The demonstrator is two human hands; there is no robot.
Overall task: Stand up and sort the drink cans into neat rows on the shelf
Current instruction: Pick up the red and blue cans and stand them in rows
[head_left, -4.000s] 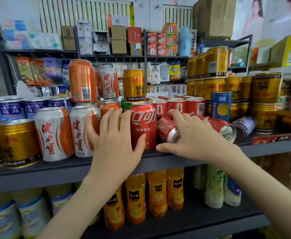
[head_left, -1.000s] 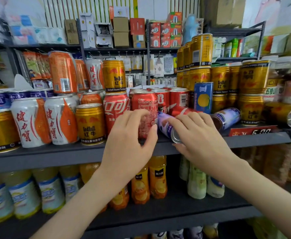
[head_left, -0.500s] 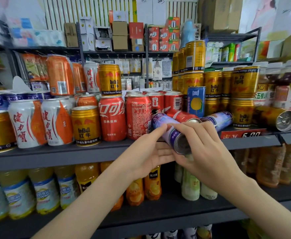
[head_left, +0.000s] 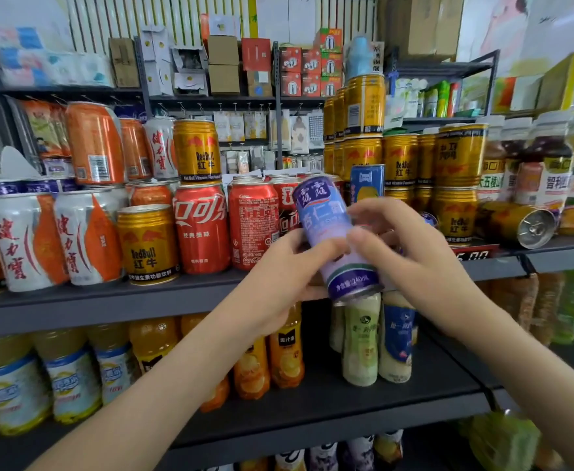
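Note:
I hold a blue-and-lilac drink can nearly upright in front of the grey shelf. My left hand grips its lower left side and my right hand grips its right side. Behind it stand two red cola cans in a row, with a gold Red Bull can and white-and-orange cans to their left. A gold can lies on its side at the right. Another blue-lilac can is mostly hidden behind my right hand.
Stacked gold cans fill the shelf's right part, with a blue carton beside them. Orange cans sit on top of the left rows. Juice bottles and milk-drink bottles stand on the lower shelf.
The blue-lilac can lay tipped on the shelf; both hands lifted it off and turned it nearly upright. Earlier, red cans were stood up into the row.

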